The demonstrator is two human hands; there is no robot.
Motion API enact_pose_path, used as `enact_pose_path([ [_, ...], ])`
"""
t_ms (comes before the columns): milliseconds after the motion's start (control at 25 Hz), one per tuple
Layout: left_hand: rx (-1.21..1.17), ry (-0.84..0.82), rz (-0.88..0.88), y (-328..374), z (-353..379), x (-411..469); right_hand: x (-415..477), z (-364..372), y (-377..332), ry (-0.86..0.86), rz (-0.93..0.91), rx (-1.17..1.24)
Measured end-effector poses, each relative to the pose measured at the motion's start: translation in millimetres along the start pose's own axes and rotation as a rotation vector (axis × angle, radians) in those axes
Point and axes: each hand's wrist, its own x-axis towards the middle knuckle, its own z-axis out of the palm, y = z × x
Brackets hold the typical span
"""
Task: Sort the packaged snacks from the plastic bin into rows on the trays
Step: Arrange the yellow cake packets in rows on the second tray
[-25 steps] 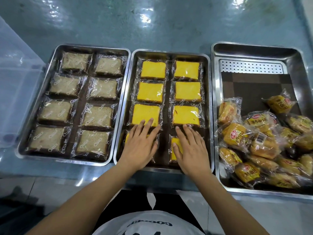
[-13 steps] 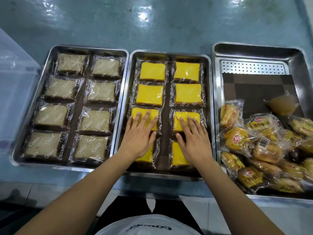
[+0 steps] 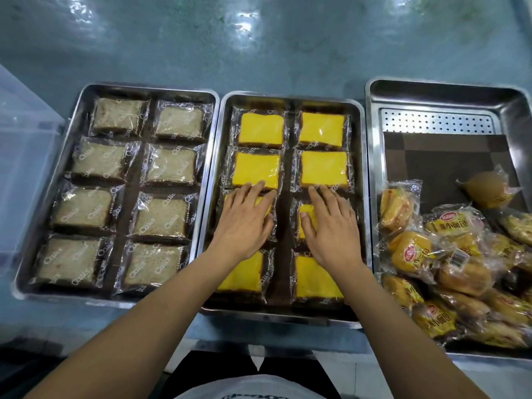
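Head view: the middle shallow steel tray (image 3: 288,95) holds 8 yellow sponge-cake slices in clear wrappers (image 3: 260,129), 2 columns by 4 rows. The left hand (image 3: 244,223) lies flat on the 3rd-row left packet (image 3: 229,198), fingers straight, grasping nothing. The right hand (image 3: 331,226) presses flat on the 3rd-row right packet (image 3: 306,210), also grasping nothing. Both sets of fingertips reach the 2nd row's near edges. The left steel tray (image 3: 144,87) holds 8 pale brown wrapped slices (image 3: 172,164) in rows. The right deep steel tray (image 3: 446,96) holds a loose pile of yellow-printed bread packets (image 3: 408,251). A clear plastic bin (image 3: 23,168) stands far left.
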Motion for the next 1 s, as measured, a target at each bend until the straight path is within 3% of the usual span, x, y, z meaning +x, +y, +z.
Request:
enact_pose_path([
  [360, -0.011, -0.078, -0.052, -14.4, 0.6, 47.4, 64.0, 8.1, 7.2, -0.142, 0.022, -0.034],
  [560, 0.001, -0.057, -0.069, -20.4, -2.3, 48.0, 57.6, 5.9, 12.1, -0.117, 0.030, -0.025],
  [760, 0.000, 0.033, -0.057, -17.6, -12.2, 78.5, 91.1, -4.2, 3.9, 0.033, 0.040, 0.017],
  [1000, 0.000, -0.010, -0.022, -20.0, -11.2, 120.5, 145.6, -3.2, 4.7, -0.086, 0.004, -0.044],
])
